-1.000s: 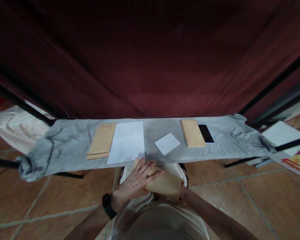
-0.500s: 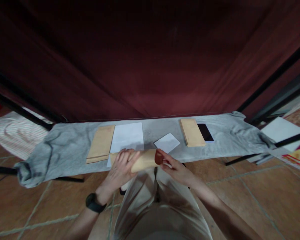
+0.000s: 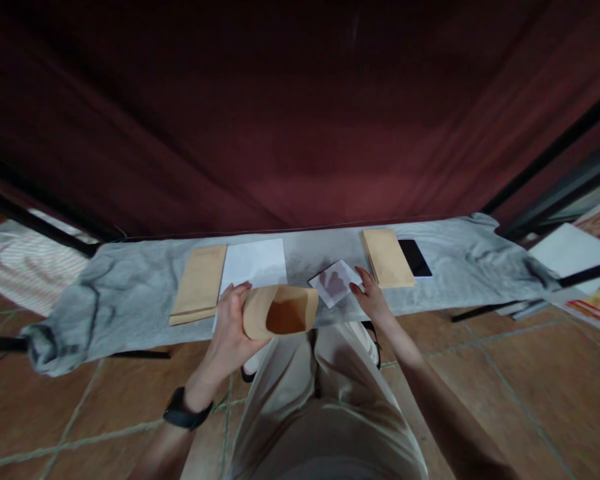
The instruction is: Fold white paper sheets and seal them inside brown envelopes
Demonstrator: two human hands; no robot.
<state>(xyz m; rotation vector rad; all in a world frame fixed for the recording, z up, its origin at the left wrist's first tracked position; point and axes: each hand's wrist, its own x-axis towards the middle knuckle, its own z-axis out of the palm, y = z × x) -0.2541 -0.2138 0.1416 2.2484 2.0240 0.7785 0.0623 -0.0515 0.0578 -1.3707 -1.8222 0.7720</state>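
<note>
My left hand [image 3: 231, 327] grips a brown paper envelope [image 3: 280, 311] held open, its mouth facing right. My right hand [image 3: 369, 294] reaches over the grey cloth-covered bench [image 3: 130, 293], fingers stretched out at the right edge of a small folded white paper [image 3: 334, 283]. I cannot tell whether the fingertips touch it. A large white sheet [image 3: 254, 265] lies just behind the held envelope.
A stack of brown envelopes [image 3: 199, 285] lies left of the white sheet. Another stack [image 3: 386, 258] lies on the right beside a black phone [image 3: 415, 257]. A dark red curtain [image 3: 300, 120] hangs behind the bench. Tiled floor lies below.
The left hand has raised the envelope from my lap and holds it open. The right hand let go of the envelope and reached forward to the small white paper.
</note>
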